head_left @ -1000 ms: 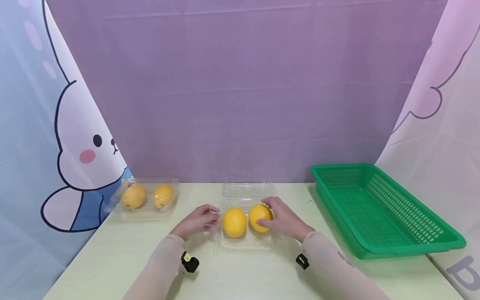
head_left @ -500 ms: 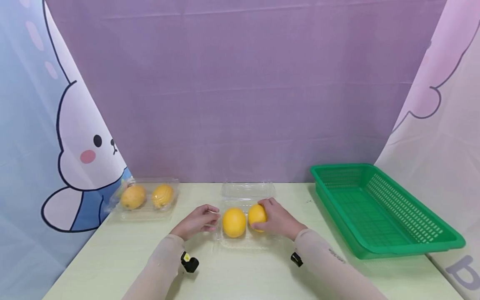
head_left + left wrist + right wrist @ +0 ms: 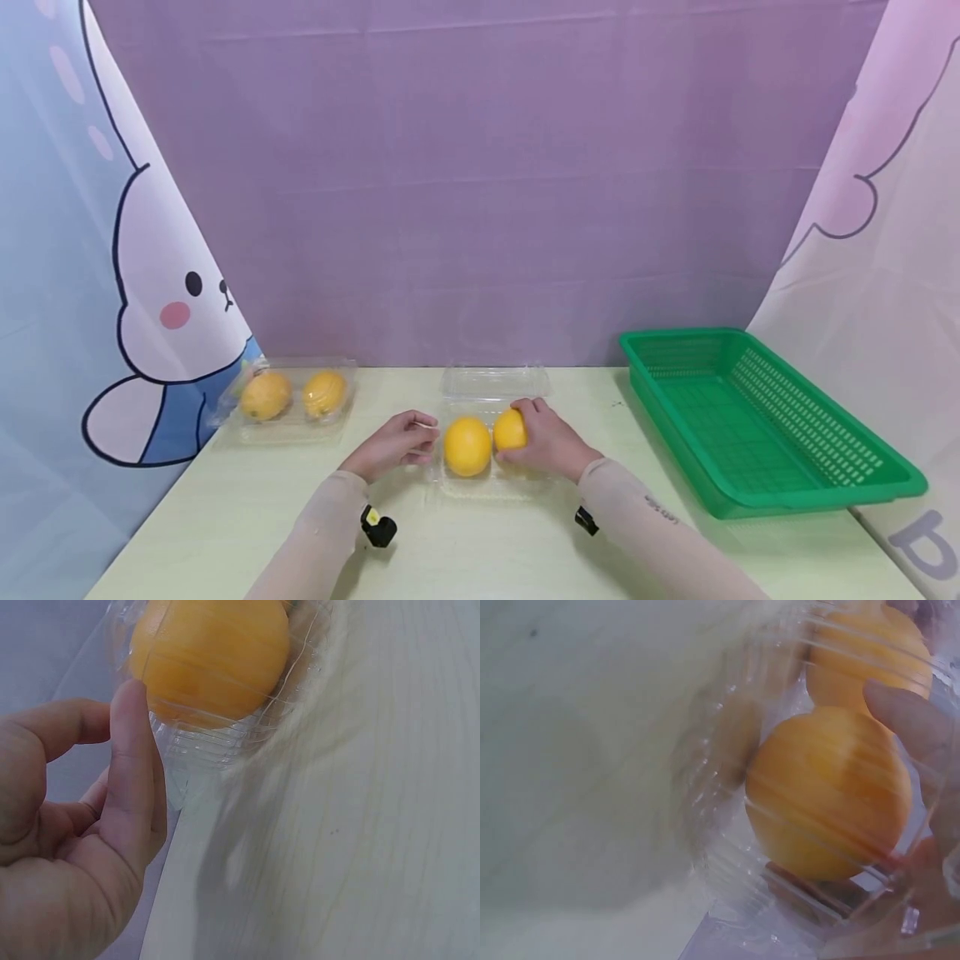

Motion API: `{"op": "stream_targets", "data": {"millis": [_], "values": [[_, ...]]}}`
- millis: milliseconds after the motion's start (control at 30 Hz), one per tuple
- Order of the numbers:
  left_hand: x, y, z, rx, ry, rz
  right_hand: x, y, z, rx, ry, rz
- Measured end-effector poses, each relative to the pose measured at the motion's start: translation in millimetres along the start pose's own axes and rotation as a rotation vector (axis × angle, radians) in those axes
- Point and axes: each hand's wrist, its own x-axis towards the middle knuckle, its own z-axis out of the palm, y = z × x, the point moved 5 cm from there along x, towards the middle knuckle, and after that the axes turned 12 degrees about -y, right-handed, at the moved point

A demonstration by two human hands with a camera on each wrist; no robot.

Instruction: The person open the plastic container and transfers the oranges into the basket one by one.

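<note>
Two round oranges sit side by side in a clear plastic clamshell box (image 3: 491, 490), whose lid (image 3: 495, 382) lies folded back behind it. My right hand (image 3: 550, 442) grips the right orange (image 3: 509, 428), thumb in front and fingers over its far side; the palm hides part of the fruit. In the right wrist view this orange (image 3: 829, 799) shows through the clear plastic. The left orange (image 3: 467, 447) rests beside it. My left hand (image 3: 393, 444) stays at the box's left edge with loosely bent fingers and holds nothing; in the left wrist view its fingertips (image 3: 129, 712) are close to the plastic wall.
At the back left of the table (image 3: 480, 558) stands another clear box (image 3: 292, 432) with two yellow-orange fruits. A green plastic basket (image 3: 750, 502) occupies the right side. A purple cloth (image 3: 480, 183) hangs behind the table.
My right hand has moved slightly left and closed further round the right orange, which has shifted left toward the other orange. The left hand has hardly moved.
</note>
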Motion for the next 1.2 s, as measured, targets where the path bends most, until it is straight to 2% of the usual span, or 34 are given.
{"op": "stream_targets", "data": {"millis": [400, 933, 1200], "values": [[-2.2, 1.6, -0.4, 0.011, -0.007, -0.005, 5.3, 2.2, 4.6, -0.005, -0.005, 0.033], [-3.2, 2.5, 0.7, 0.014, -0.001, -0.003, 0.6, 0.4, 2.2, -0.013, 0.021, -0.022], [-2.0, 2.7, 0.2, 0.018, -0.003, -0.001, 0.1, 2.5, 0.5, 0.004, 0.024, -0.006]]}}
